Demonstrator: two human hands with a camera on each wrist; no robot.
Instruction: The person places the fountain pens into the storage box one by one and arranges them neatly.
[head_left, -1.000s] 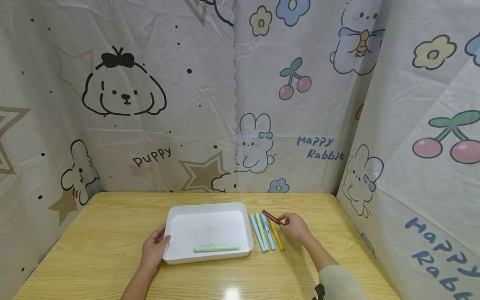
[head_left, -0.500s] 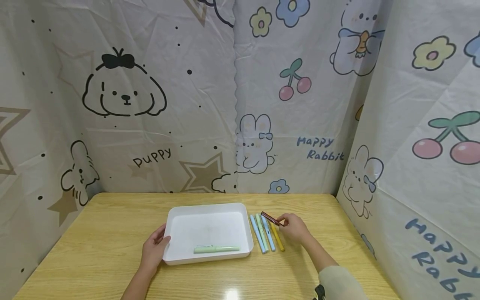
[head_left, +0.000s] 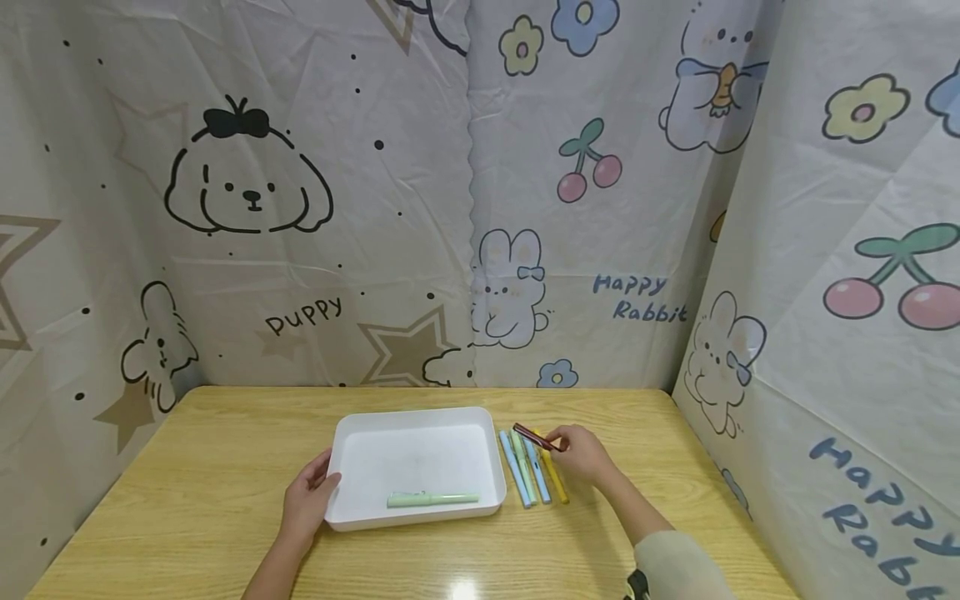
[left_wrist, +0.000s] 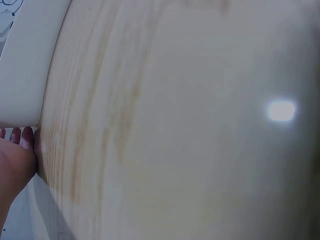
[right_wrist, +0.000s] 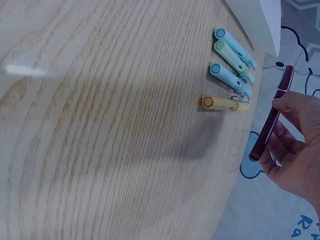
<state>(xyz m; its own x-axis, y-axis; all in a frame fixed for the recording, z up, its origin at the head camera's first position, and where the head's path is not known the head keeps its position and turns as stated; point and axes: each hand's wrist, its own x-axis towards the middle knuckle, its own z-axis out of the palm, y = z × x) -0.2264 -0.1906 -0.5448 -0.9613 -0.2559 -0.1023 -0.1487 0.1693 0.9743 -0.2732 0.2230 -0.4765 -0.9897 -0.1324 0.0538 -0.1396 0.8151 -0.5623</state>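
Note:
My right hand (head_left: 583, 454) pinches a dark red pen (head_left: 534, 436) between thumb and fingers, above the table and over the top ends of the pens beside the tray. The right wrist view shows the pen (right_wrist: 272, 117) whole, with its clip near the upper end. My left hand (head_left: 306, 493) holds the left side of a white rectangular tray (head_left: 416, 521), thumb at its rim. One light green pen (head_left: 432, 499) lies in the tray along its near side. In the left wrist view only part of the left hand (left_wrist: 16, 162) shows, against the tray's end.
Right of the tray, a row of pens lies on the wooden table (head_left: 225, 467): a light blue pen (head_left: 515, 469), a light green pen (head_left: 522, 467), another blue pen (head_left: 537, 475) and a yellow pen (head_left: 556, 479). Patterned cloth (head_left: 405, 208) hangs behind and at both sides.
My right hand has shifted slightly left with the dark red pen, towards the tray. The left hand and tray stay where they were.

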